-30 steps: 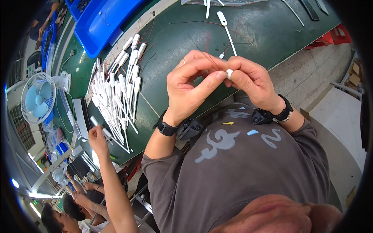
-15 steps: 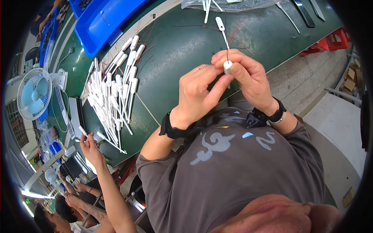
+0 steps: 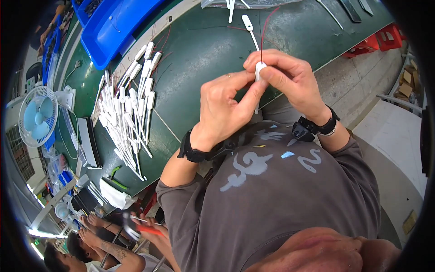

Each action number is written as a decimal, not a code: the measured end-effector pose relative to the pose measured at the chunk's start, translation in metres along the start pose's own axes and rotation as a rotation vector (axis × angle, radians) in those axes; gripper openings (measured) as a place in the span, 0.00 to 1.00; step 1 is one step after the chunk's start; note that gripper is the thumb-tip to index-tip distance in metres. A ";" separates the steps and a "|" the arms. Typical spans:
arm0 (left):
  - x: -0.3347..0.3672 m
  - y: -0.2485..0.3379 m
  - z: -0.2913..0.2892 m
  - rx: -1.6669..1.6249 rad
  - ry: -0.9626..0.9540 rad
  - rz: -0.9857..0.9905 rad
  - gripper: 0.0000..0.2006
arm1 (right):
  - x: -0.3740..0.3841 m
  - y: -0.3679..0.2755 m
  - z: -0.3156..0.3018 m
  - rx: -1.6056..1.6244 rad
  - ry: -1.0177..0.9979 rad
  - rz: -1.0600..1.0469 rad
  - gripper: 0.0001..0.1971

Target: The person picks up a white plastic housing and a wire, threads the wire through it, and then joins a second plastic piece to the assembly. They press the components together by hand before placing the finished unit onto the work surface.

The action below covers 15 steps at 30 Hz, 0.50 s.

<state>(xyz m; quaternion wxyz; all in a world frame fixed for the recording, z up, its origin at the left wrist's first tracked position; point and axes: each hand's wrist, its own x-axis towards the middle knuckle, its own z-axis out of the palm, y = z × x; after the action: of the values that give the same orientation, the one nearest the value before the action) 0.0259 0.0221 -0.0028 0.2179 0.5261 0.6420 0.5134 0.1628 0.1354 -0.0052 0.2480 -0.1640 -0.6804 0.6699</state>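
Between my two hands is a slim white plastic piece (image 3: 259, 69) with a rounded, wider head. Its stem shows below my fingers, and thin dark and red wires rise from its top end. My left hand (image 3: 229, 109) pinches it from the left with thumb and forefinger. From the other side my right hand (image 3: 292, 81) grips the head, thumb across its front and fingers curled behind. Just beyond lies a similar white stick (image 3: 247, 21) with a slotted head, its lower end hidden behind my right fingers.
A heap of white sticks (image 3: 131, 111) with red wires covers the green table (image 3: 199, 50) at left. Behind are blue trays (image 3: 102, 45); a fan (image 3: 38, 116) stands farther left. Green-handled pliers (image 3: 118, 181) lie near a co-worker's hand (image 3: 147, 221) and a blurred red-handled tool (image 3: 147, 230).
The white piece in my hands has tipped, so more of its length shows. At left, a co-worker's raised hand with a white stick has drawn back from the table.
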 end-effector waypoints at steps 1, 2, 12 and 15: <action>0.001 0.001 -0.001 -0.003 -0.003 -0.015 0.05 | 0.000 0.000 0.000 0.005 -0.001 0.014 0.11; 0.007 0.000 -0.004 -0.080 -0.077 -0.107 0.08 | 0.003 0.001 -0.001 0.056 0.025 0.074 0.12; 0.025 -0.022 -0.009 -0.835 -0.446 -0.670 0.30 | 0.018 0.031 -0.031 0.479 0.270 0.257 0.17; 0.022 -0.023 -0.010 -0.898 -0.469 -0.704 0.27 | 0.023 0.036 -0.040 0.534 0.346 0.278 0.17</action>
<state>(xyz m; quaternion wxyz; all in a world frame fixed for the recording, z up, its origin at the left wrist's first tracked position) -0.0003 0.0396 -0.0142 0.7099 0.2383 0.4335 0.5014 0.1621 0.1831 -0.0387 0.3002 -0.2953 -0.4002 0.8140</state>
